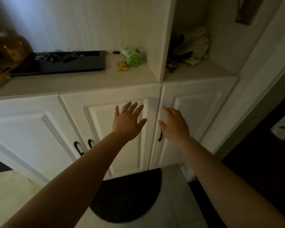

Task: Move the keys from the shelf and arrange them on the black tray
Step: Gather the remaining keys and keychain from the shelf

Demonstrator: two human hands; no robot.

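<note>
A long black tray (82,65) lies on the white shelf (82,83) at the left. Several bunches of keys (58,56) rest inside the tray toward its back left. My left hand (127,121) is stretched out in front of the cabinet doors below the shelf, fingers spread, holding nothing. My right hand (175,125) hovers beside it at the same height, fingers apart and empty. Both hands are well below and to the right of the tray.
A green-and-white roll (132,56), a yellow tag (122,66) and a small dark stick (114,52) lie right of the tray. An orange bottle (13,48) stands at far left. Cloth and dark items (189,48) fill the right alcove. A dark mat (127,195) covers the floor.
</note>
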